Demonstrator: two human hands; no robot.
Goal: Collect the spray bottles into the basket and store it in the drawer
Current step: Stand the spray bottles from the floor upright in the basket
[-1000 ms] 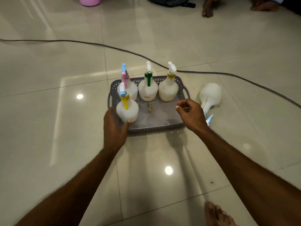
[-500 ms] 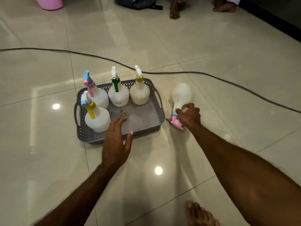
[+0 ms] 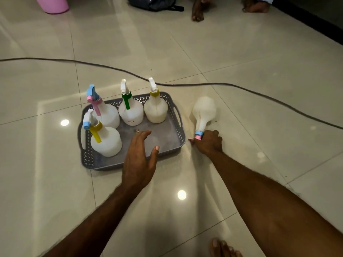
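A grey perforated basket (image 3: pixel 179 127) sits on the tiled floor and holds several upright white spray bottles: a pink-and-blue one (image 3: pixel 108 114), one with a green trigger (image 3: pixel 131 113), a yellow-collared one (image 3: pixel 156 110) and a yellow-and-blue one (image 3: pixel 106 140). Another white spray bottle (image 3: pixel 204 112) lies on its side on the floor right of the basket. My right hand (image 3: pixel 208 143) is closed around its pink-and-blue neck. My left hand (image 3: pixel 139 160) hovers over the basket's front rim with fingers spread, holding nothing. No drawer is in view.
A dark cable (image 3: pixel 259 95) runs across the floor behind the basket. A pink bucket (image 3: pixel 52 4) and a dark bag (image 3: pixel 154 3) stand at the far edge, beside another person's feet (image 3: pixel 197 10). My own foot (image 3: pixel 222 247) shows at the bottom.
My right hand went from the basket's right rim to the lying bottle and closed on its neck. My left hand left the yellow-and-blue bottle and moved to the basket's front.
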